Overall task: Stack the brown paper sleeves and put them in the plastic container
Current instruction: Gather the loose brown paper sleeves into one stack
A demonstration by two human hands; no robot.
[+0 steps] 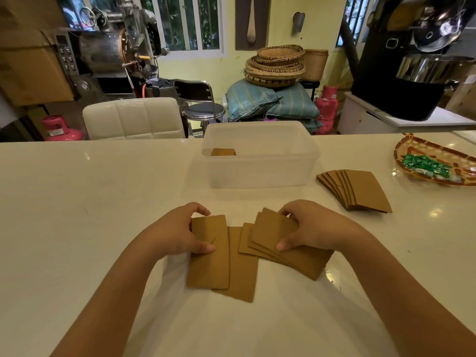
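- The left hand (177,231) pinches one flat brown paper sleeve (209,252) on the white counter (77,202), long axis running away from the person.
- The right hand (313,226) grips a fanned sleeve bunch (273,235), angled rightward.
- The clear plastic container (260,171) sits beyond, holding sleeves.

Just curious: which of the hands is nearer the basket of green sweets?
Right. The right hand rests on fanned sleeves, nearer the basket at the table's far right; the left hand is farther left.
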